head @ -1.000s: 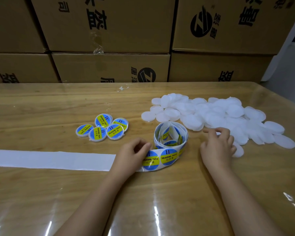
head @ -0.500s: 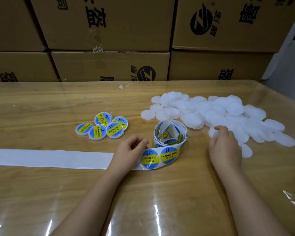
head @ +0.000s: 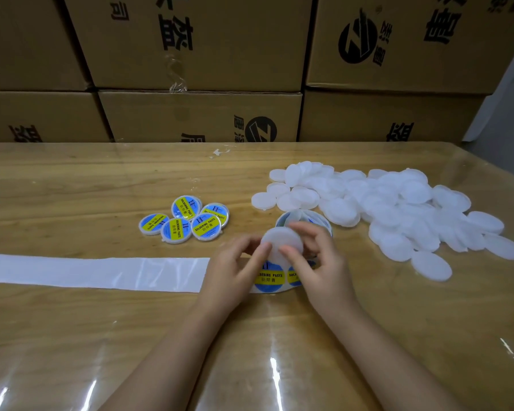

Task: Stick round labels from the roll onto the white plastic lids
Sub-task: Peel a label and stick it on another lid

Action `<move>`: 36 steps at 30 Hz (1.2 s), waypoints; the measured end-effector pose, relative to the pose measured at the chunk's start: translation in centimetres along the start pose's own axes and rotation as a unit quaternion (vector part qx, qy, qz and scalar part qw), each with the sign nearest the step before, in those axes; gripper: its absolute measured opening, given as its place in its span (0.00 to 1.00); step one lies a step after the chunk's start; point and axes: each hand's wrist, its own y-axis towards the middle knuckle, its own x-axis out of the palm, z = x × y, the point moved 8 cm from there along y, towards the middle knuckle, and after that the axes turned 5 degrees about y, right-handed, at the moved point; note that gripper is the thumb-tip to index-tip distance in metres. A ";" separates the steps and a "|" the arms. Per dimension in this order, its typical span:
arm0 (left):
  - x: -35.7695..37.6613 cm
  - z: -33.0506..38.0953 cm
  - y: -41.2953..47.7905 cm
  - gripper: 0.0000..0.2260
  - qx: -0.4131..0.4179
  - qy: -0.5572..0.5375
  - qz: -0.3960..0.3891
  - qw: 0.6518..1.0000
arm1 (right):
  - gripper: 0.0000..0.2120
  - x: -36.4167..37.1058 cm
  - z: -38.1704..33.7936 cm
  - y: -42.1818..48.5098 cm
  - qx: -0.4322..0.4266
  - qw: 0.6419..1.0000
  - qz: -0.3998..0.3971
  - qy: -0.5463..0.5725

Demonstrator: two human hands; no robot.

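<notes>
Mostly hidden roll (head: 291, 216), left hand (head: 235, 274), lid (head: 281, 238), right hand (head: 321, 268)

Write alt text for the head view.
The left hand and right hand hold a blank white lid over the label roll on a table. Five labelled lids lie to the left, a heap of blank lids to the right.

The right hand (head: 324, 262), which a second ago was reaching into the pile (head: 398, 209) of white lids, has come back to the middle carrying one lid (head: 281, 240) pinched in its fingertips. It now holds that lid tilted just above the roll (head: 294, 216), hiding much of it. The left hand (head: 235, 268) has lifted off the strip of labels at the roll's near side and closed its fingertips on the lid's left edge.
</notes>
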 end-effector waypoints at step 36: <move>-0.9 -3.9 0.7 0.12 -0.157 0.024 0.074 0.985 | 0.16 0.3 -2.6 0.2 -0.232 0.881 -0.037 -0.410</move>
